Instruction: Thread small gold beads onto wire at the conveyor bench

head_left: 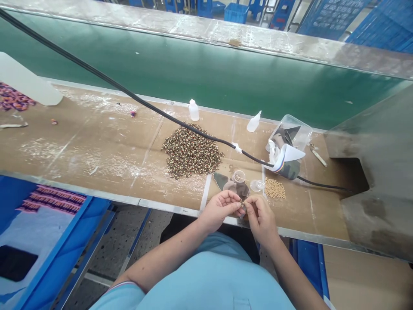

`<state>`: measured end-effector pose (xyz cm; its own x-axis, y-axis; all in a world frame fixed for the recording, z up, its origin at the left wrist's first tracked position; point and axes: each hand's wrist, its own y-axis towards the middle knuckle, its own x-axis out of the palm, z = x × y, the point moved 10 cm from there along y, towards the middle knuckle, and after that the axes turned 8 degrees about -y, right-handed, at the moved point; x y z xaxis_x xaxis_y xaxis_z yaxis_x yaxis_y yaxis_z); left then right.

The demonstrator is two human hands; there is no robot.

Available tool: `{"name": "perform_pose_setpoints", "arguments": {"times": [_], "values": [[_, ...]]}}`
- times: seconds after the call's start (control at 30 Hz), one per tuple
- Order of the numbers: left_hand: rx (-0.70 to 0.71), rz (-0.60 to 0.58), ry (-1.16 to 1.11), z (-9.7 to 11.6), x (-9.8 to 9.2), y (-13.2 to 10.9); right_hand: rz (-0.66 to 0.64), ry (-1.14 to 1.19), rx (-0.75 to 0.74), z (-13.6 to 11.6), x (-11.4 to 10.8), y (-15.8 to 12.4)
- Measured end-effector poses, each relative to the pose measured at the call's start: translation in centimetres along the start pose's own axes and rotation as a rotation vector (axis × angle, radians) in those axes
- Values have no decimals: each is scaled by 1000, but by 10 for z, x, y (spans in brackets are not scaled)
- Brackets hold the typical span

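Note:
My left hand [221, 211] and my right hand [261, 219] meet over the front edge of a cardboard-covered bench [97, 150]. Between their fingertips they pinch a small brown bead [241, 203], partly hidden by the fingers. Just beyond my hands lie a camouflage-patterned scrap [230, 185], a small transparent dish [238, 176] and a second dish [257, 185]. A little heap of tan beads [275, 188] sits to the right, and a large pile of camouflage-coloured beads [191, 150] lies farther left.
Two white plastic dropper bottles [194, 110] [254, 121] stand behind the bead pile. A black cable [167, 114] crosses the bench to a transparent box [290, 133]. A green conveyor belt [193, 73] runs behind, a grey metal hood [371, 193] stands right, and a blue-framed tray [51, 215] sits lower left.

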<state>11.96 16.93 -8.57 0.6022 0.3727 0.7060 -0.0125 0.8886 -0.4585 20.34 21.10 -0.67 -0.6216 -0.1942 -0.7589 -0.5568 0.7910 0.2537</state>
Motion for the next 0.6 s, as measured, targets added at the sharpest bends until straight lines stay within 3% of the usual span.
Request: {"name": "perform_pose_setpoints", "arguments": {"times": [0.4, 0.6], "values": [[-102, -19, -65, -6, -1, 0, -43, 35, -58, -3, 3, 2], [-135, 15, -97, -6, -1, -2, 16, 62, -81, -5, 4, -2]]}}
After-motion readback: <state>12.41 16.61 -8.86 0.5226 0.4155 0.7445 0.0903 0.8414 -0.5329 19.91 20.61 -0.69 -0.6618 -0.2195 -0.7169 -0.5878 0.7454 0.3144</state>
